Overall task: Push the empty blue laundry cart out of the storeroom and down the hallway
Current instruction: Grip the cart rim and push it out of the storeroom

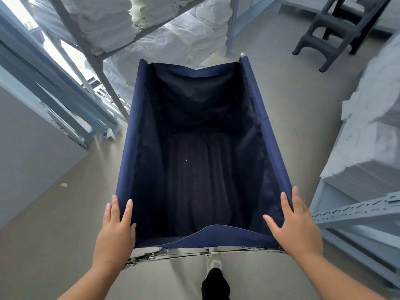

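Observation:
The blue laundry cart [138, 118] fills the middle of the head view, a deep navy fabric bag on a metal frame, with nothing inside it. My left hand [115, 230] rests on its near left corner, fingers laid over the rim. My right hand [294, 226] lies on the near right corner, fingers spread over the fabric edge. Both hands press on the cart's near end. A chrome frame bar [194, 254] runs under the near edge between my hands.
Metal shelving with stacked white linen [104, 20] stands ahead on the left, white bags [173, 46] beneath it. A grey step stool [329, 29] is ahead on the right. More shelving with white linen [368, 148] lines the right side. A window frame [43, 83] is at left.

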